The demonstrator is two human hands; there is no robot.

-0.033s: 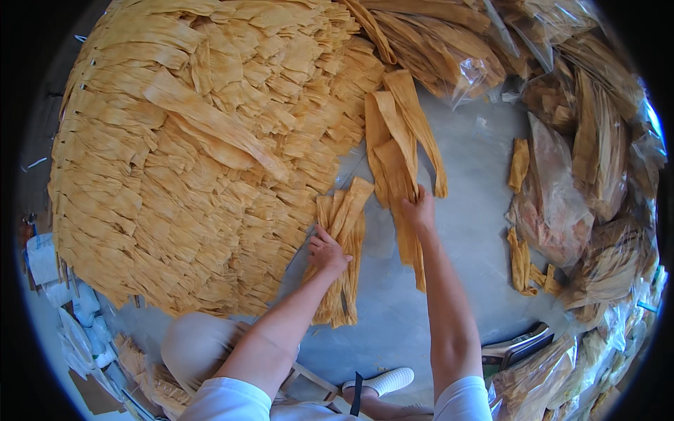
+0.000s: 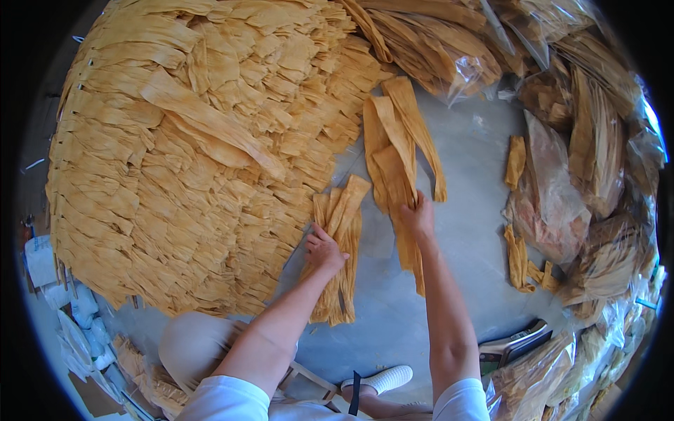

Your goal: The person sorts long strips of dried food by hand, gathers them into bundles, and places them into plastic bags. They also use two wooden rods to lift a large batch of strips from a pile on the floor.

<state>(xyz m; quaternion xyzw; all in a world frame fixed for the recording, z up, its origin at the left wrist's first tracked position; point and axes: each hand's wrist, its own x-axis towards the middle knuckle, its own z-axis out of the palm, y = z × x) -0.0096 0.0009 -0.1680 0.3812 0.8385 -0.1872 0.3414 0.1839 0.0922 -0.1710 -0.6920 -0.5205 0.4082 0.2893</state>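
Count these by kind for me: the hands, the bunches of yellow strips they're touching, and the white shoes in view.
Hands: 2 (left hand, right hand)
Yellow strip bunches: 2 (left bunch, right bunch)
White shoes: 1 (white shoe)
Total: 5

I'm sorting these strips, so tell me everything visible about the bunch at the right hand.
The bunch is several long, flat, yellow-tan strips, wrinkled and thin-looking, overlapping lengthwise, with one splayed off to the right. It lies on the grey floor, upper end near the large layered pile. The right hand touches its lower right edge.
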